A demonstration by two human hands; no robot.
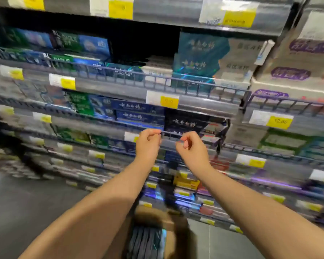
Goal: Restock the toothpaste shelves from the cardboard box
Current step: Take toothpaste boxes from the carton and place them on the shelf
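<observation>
toothpaste packs (146,240) are lying in the cardboard box (168,221) straight below the hands, their long axes seemingly running away from the person. the left hand (148,143) and right hand (191,148) are hovering with fingers curled at a shelf's wire rail (168,133). blur is hiding whether either is pinching anything. both are sitting about equally near the box. dark packs (185,124) are filling the space behind that rail, while a higher shelf (120,86) is showing a dark gap between its stacks.
</observation>
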